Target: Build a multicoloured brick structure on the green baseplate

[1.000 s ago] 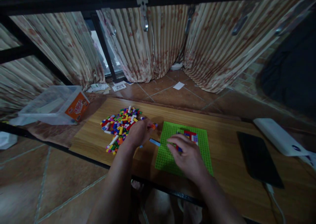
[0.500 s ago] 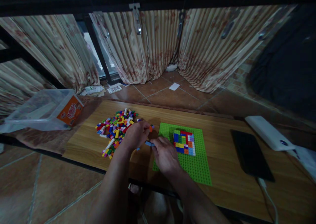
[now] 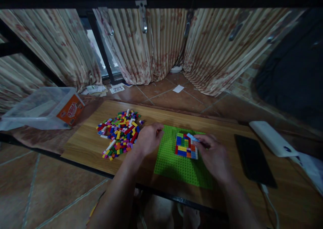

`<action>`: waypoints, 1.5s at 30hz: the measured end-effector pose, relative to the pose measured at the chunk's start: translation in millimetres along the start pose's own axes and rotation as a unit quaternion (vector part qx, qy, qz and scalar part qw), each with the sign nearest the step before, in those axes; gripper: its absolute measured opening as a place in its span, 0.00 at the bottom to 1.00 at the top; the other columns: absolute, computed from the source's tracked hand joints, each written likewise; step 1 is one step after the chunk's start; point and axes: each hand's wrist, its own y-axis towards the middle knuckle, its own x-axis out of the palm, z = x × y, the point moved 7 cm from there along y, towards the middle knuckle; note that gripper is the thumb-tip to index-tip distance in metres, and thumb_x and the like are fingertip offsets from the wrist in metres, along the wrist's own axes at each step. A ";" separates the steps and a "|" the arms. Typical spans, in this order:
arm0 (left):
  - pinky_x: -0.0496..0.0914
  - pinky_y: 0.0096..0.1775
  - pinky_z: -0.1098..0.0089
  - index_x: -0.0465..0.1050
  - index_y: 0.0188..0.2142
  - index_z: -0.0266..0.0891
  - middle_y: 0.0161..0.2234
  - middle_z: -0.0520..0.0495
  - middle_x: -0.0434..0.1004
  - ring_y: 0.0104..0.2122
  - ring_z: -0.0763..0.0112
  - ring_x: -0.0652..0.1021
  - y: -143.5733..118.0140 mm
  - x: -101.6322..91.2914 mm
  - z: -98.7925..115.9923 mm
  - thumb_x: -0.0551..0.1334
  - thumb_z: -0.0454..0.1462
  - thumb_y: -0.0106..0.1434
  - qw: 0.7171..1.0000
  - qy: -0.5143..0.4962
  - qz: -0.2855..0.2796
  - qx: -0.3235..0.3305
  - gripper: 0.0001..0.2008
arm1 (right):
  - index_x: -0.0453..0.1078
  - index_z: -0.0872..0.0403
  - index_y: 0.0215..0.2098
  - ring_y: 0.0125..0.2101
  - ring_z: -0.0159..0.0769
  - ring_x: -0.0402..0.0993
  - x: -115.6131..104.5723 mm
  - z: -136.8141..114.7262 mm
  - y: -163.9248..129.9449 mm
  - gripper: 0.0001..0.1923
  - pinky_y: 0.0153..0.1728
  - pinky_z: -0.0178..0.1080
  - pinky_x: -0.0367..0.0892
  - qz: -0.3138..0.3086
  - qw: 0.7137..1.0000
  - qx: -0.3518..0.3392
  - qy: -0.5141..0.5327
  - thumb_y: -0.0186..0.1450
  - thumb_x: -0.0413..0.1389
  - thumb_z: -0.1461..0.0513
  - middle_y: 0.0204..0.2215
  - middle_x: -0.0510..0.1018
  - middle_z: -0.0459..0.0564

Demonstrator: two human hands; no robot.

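Note:
A light blue building brick (image 3: 191,137) is pinched in the fingers of my right hand (image 3: 215,156), over the top right of a low structure of coloured bricks (image 3: 182,151). That structure is roughly square and stands on a green studded baseplate (image 3: 168,166). At the baseplate's far left corner hovers my left hand (image 3: 150,138), fingers curled together; whatever lies between them is hidden. Left of that hand spreads a pile of loose bricks (image 3: 120,134) in many colours.
The wooden table (image 3: 85,138) carries a black phone (image 3: 254,160) with a cable and a white device (image 3: 272,138) at the right. A clear plastic box (image 3: 42,109) with an orange label stands at the far left. Striped curtains (image 3: 161,47) hang behind.
My right hand has moved right with the light blue brick, from beside the pile to above the brick structure. My left hand has shifted slightly right; the orange brick at its fingertips no longer shows.

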 end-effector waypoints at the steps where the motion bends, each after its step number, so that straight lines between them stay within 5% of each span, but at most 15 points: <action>1: 0.70 0.39 0.71 0.76 0.41 0.39 0.37 0.47 0.81 0.36 0.68 0.79 -0.2 3.6 3.4 0.56 0.33 0.64 1.000 -0.001 -0.006 -0.003 0.10 | 0.76 0.50 0.37 0.34 0.38 0.75 -6.0 7.5 1.8 0.10 0.40 0.43 0.69 0.011 1.000 0.016 -0.015 0.62 0.57 0.55 0.36 0.78 0.49; 5: 0.71 0.42 0.69 0.75 0.44 0.39 0.40 0.45 0.80 0.38 0.66 0.79 -0.2 17.9 17.3 0.57 0.33 0.64 1.000 0.006 -0.013 0.003 0.12 | 0.77 0.50 0.34 0.34 0.39 0.75 -12.9 20.3 6.6 0.11 0.39 0.43 0.68 0.017 0.999 0.027 -0.030 0.62 0.56 0.54 0.34 0.78 0.49; 12: 0.70 0.51 0.64 0.74 0.47 0.40 0.46 0.44 0.77 0.46 0.63 0.76 3.6 37.5 36.0 0.58 0.34 0.65 0.999 -0.018 0.010 0.031 0.13 | 0.77 0.50 0.34 0.35 0.37 0.74 5.7 10.6 9.9 0.10 0.40 0.41 0.68 -0.016 0.999 -0.041 -0.003 0.64 0.53 0.59 0.34 0.76 0.48; 21: 0.69 0.53 0.62 0.75 0.46 0.39 0.45 0.43 0.78 0.47 0.63 0.76 12.1 57.5 48.0 0.58 0.33 0.64 0.997 -0.050 0.001 0.054 0.12 | 0.76 0.52 0.33 0.33 0.36 0.75 7.4 15.8 14.1 0.08 0.39 0.41 0.69 0.001 1.000 -0.004 0.019 0.60 0.54 0.61 0.33 0.77 0.49; 35: 0.71 0.49 0.64 0.76 0.44 0.38 0.42 0.44 0.79 0.43 0.65 0.77 18.0 69.8 49.0 0.58 0.34 0.65 0.996 -0.075 -0.013 0.044 0.11 | 0.76 0.53 0.37 0.34 0.38 0.76 4.7 26.5 13.6 0.11 0.40 0.42 0.69 -0.015 0.998 0.041 0.043 0.60 0.56 0.58 0.34 0.80 0.50; 45: 0.71 0.51 0.64 0.75 0.46 0.39 0.44 0.45 0.79 0.46 0.64 0.78 17.2 68.9 49.5 0.59 0.34 0.65 0.996 -0.079 -0.009 0.030 0.11 | 0.75 0.51 0.36 0.35 0.37 0.76 3.9 15.3 11.6 0.08 0.40 0.40 0.69 -0.031 0.999 -0.007 0.025 0.63 0.54 0.60 0.34 0.79 0.49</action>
